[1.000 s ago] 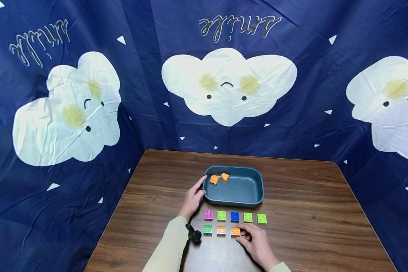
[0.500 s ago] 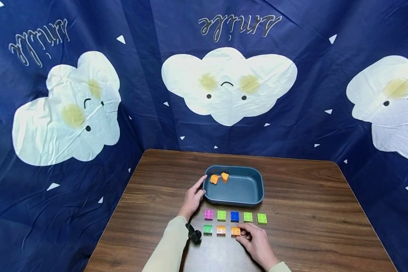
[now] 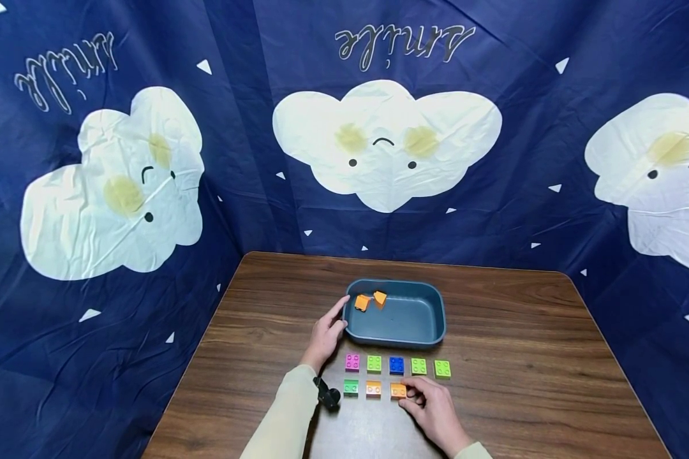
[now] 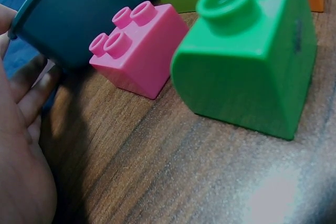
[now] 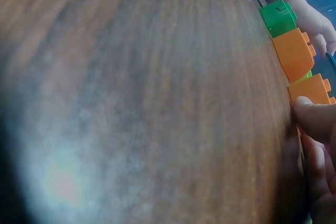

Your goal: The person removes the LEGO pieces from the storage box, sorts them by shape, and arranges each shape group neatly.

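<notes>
My right hand [image 3: 433, 408] pinches an orange toy building brick [image 3: 398, 391] between thumb and index finger, at the right end of the front row. The right wrist view shows the thumb pressed on that brick's near side. My left hand [image 3: 324, 335] touches the left end of a dark teal bin [image 3: 395, 343] with fingers mostly straight. Two orange pieces [image 3: 362, 303] lie inside the bin at its left. Beside the held brick stand another orange brick [image 3: 373, 389] and a green brick [image 4: 231, 82]. A pink brick [image 4: 139, 51] stands behind the green one.
The back row also has a lime brick [image 3: 374, 364], a blue brick [image 3: 396, 365] and two more lime bricks [image 3: 443, 369] to the right. A brown wood-grain table [image 3: 511, 331] bears everything. Behind it hangs a navy cloth [image 3: 241, 127] with white clouds.
</notes>
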